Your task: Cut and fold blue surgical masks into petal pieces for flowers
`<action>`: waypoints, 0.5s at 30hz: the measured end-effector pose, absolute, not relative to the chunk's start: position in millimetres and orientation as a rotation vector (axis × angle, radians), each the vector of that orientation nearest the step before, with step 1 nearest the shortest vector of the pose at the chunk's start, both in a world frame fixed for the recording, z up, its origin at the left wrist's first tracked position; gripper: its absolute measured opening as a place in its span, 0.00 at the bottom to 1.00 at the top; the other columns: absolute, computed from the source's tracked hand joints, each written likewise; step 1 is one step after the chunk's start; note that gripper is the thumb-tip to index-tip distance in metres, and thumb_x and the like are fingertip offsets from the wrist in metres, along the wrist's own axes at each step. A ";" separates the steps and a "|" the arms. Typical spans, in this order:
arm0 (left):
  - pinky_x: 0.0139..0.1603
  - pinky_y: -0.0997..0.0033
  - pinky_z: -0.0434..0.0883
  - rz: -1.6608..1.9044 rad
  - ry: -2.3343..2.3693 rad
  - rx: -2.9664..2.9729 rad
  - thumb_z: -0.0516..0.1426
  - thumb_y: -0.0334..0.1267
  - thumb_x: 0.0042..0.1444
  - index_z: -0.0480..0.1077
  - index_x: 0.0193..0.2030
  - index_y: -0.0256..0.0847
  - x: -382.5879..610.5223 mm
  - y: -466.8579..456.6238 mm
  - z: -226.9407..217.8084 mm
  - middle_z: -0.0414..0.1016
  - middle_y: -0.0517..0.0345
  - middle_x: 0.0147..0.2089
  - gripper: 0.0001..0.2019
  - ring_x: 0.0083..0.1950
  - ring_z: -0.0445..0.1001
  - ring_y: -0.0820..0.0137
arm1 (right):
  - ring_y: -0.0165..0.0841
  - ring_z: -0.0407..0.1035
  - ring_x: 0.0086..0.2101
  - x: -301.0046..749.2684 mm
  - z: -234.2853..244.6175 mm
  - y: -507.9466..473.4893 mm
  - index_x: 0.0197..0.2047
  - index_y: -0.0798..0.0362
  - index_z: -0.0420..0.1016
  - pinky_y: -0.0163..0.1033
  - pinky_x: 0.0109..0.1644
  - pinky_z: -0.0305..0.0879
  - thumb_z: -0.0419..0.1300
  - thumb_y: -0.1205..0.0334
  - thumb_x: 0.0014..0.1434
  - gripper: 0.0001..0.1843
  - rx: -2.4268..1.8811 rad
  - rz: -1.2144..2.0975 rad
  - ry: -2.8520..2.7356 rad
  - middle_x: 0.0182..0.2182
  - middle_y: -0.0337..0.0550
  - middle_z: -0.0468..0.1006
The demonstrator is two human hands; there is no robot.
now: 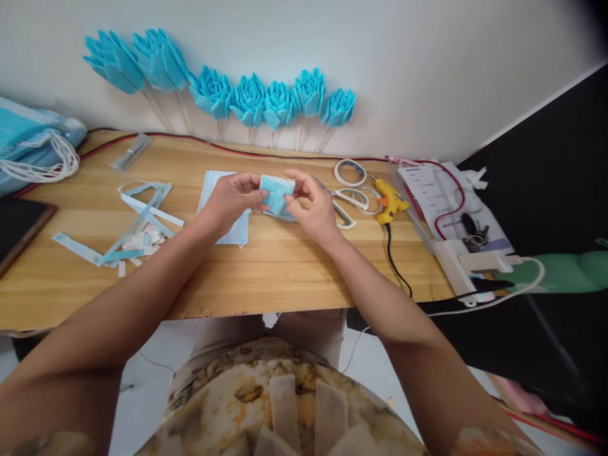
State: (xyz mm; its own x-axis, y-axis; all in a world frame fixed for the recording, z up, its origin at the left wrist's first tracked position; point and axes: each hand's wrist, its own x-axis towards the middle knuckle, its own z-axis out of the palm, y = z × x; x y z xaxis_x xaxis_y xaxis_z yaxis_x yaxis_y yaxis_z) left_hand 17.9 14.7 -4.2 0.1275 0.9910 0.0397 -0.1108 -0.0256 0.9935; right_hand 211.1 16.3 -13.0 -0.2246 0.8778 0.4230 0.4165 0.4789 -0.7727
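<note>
Between both hands, just above the wooden table (294,278), is a small folded square of blue face-mask fabric (277,193) with a pale upper edge. My left hand (234,201) pinches its left side between thumb and fingers. On its right side my right hand (313,206) grips it the same way. Partly under my left hand and forearm lies a flat blue face mask (236,233). Grey-handled scissors (350,201) rest beside my right hand, their blades partly hidden behind it.
Blue fabric flowers (249,100) on sticks lean against the wall. Cut strips (142,215) lie left, near a stack of masks (28,142). To the right are a tape roll (350,172), a yellow glue gun (391,201) with its cord, and a white power strip (458,266).
</note>
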 end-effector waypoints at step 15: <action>0.39 0.70 0.79 1.269 0.961 1.118 0.72 0.42 0.47 0.75 0.31 0.39 20.0 14.5 -10.8 0.78 0.61 0.30 0.13 0.31 0.77 0.73 | 0.37 0.75 0.45 209.3 -23.6 21.8 0.67 0.45 0.66 0.44 0.49 0.76 0.66 0.51 0.56 0.36 -1.035 0.916 -1.755 0.45 0.43 0.79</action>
